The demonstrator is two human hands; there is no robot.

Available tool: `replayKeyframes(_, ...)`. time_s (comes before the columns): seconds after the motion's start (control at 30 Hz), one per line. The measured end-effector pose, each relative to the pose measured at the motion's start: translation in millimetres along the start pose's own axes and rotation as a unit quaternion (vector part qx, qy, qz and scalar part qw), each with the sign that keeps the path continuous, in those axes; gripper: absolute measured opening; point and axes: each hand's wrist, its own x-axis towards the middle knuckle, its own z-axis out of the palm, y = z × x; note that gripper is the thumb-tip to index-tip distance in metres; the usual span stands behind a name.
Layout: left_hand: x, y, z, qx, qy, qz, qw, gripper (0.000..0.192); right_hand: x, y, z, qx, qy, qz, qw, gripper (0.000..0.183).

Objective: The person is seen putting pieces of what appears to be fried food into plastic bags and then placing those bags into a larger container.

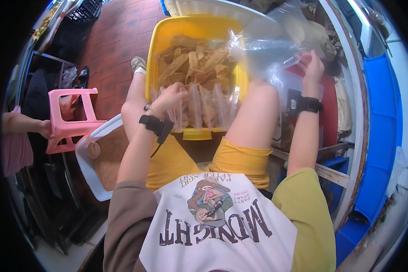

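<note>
Between my knees stands a yellow plastic bin [197, 26], holding a heap of brown, wrinkled dried strips [190, 64]. Along its near side several clear plastic bags [207, 108] stand in a row, with brown pieces visible in or behind them. My left hand [170, 98] is over this row with its fingers bent near the bag tops; whether it pinches one is unclear. Up at the right, my right hand [312, 68] grips the edge of a large clear plastic bag [268, 47], which is blurred and spreads over the bin's right rim.
To the left, a white tub [88, 175] contains brown granules and a small round cup [94, 150]. Another person's hand [45, 129] touches a pink plastic stool [74, 120]. Blue plastic panels [380, 136] and a wooden frame [331, 176] line the right side.
</note>
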Motion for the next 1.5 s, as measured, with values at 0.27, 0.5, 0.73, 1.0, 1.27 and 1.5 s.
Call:
replayKeyframes(0.27, -24.7, -27.6, 21.8, 0.103, -0.034, -0.014, 0.994, 0.049, -4.1, 134.7, -173.6, -0.049, 0.166, 0.180, 0.968, 0.020)
replayKeyframes(0.5, -24.7, -23.2, 26.5, 0.141, -0.046, -0.049, 0.988, 0.054, -20.6, 176.0, -237.0, -0.202, 0.296, 0.154, 0.921, 0.018)
replayKeyframes(0.73, -26.9, -22.1, 30.0, 0.126, -0.049, -0.060, 0.989, 0.056, -11.4, 104.5, -167.4, -0.534, 0.451, 0.002, 0.715, 0.029)
replayKeyframes(1.0, -27.3, -25.0, 26.0, 0.132, -0.062, -0.053, 0.988, 0.058, -17.8, 191.3, -90.7, -0.683, -0.003, 0.158, 0.713, 0.095)
replayKeyframes(1.27, -24.7, -20.5, 20.7, 0.107, -0.068, -0.062, 0.990, 0.055, 3.0, 204.0, -129.5, -0.629, -0.122, 0.295, 0.709, 0.100)
replayKeyframes(1.5, -24.5, -25.0, 17.1, 0.107, -0.073, -0.054, 0.990, 0.054, 75.3, 112.8, 11.3, -0.766, -0.152, -0.189, 0.595, 0.023)
